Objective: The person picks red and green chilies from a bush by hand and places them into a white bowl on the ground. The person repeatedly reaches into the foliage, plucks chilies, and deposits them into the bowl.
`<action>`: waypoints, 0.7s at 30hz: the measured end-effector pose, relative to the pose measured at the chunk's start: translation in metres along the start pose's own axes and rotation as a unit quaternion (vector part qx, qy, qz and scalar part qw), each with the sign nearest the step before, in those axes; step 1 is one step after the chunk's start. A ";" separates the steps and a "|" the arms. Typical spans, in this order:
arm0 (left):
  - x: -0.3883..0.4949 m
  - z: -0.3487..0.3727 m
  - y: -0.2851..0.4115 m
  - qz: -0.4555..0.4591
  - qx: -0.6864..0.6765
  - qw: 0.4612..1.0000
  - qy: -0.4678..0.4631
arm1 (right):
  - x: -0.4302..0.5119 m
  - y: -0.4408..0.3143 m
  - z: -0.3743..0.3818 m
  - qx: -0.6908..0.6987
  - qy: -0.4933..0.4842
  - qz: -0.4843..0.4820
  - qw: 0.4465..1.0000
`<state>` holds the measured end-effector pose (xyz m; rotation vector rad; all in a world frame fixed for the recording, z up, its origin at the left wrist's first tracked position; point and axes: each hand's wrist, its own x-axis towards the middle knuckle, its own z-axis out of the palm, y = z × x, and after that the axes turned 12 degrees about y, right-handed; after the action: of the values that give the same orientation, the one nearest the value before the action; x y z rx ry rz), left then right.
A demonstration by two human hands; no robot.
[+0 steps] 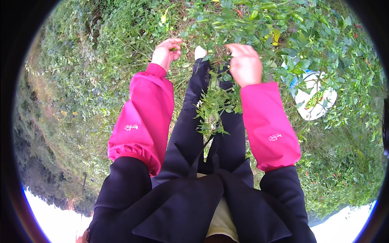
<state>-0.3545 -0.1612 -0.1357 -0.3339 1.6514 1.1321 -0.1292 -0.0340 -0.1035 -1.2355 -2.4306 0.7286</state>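
My left hand (167,52) is curled beside the low stems on the left, with a small green thing (173,49) showing between its fingers. Whether that is a chili pepper or a leaf is unclear. My right hand (246,64) is blurred, back upward, its fingertips pointing left among the pepper plant's leaves. The underside of that hand is hidden, so its grip does not show. Green chili peppers (281,15) hang on the plants ahead of it, and a red chili pepper (239,13) shows nearby. Pink sleeve covers (270,127) reach both wrists.
To the right, a white bag (316,103) lies open among the plants, with green and red peppers (314,100) inside. A leafy pepper branch (217,106) rises between my dark-trousered legs. A pale shoe (200,53) stands in the growth. Dense weeds (91,76) spread on the left.
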 end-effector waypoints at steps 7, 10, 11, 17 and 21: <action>-0.047 0.069 0.006 0.144 0.180 0.965 -0.128 | 0.064 0.062 -0.016 -0.045 -0.029 0.349 0.936; -0.048 0.117 -0.003 0.053 0.211 0.963 -0.161 | 0.086 0.082 0.015 -0.069 -0.146 0.407 0.899; -0.041 0.134 -0.005 0.054 0.239 0.958 -0.148 | 0.090 0.086 0.028 -0.071 -0.153 0.460 0.871; -0.004 0.179 -0.020 0.169 0.464 0.862 0.118 | 0.061 0.099 0.053 0.325 -0.058 0.516 0.790; 0.010 0.184 -0.023 0.167 0.357 0.911 0.121 | 0.056 0.095 0.046 0.338 -0.104 0.573 0.739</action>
<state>-0.2323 -0.0223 -0.1549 0.3046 2.2758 0.6578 -0.1220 0.0455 -0.1926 -2.2419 -0.9592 1.8875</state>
